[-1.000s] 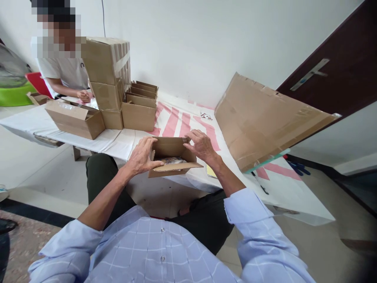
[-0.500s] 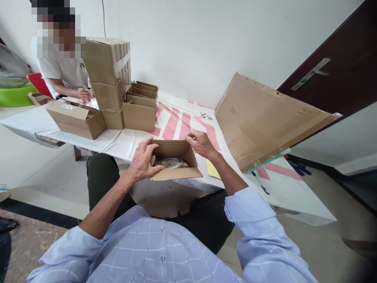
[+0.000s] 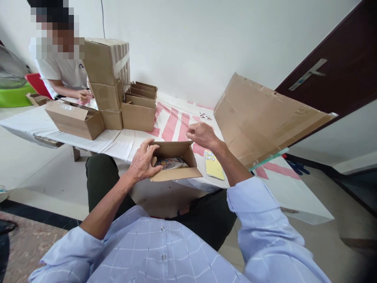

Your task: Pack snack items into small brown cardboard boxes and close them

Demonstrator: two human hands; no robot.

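A small open cardboard box [image 3: 176,173] rests at the table's near edge. Inside it lies a packet with a colourful printed pattern [image 3: 170,163]. My left hand [image 3: 143,163] grips the box by its left end, thumb toward the near flap and fingers on the far side. Just above the box's far right corner is my right hand [image 3: 203,134], its fingers curled in; whether anything is between them is hidden. Below my right forearm lies a yellow card [image 3: 214,167] with pale shapes along its top.
Stacked taped cartons [image 3: 107,84] stand left, beside several open boxes [image 3: 140,118]. Another open carton [image 3: 75,122] sits at the left edge. A big cardboard sheet [image 3: 265,118] leans at right. A small patterned card [image 3: 205,116] lies farther back. A co-worker [image 3: 66,74] sits behind the cartons.
My right hand has lifted slightly off the box's right corner and curled more, uncovering more of the yellow card. My left hand and the box stay nearly still.
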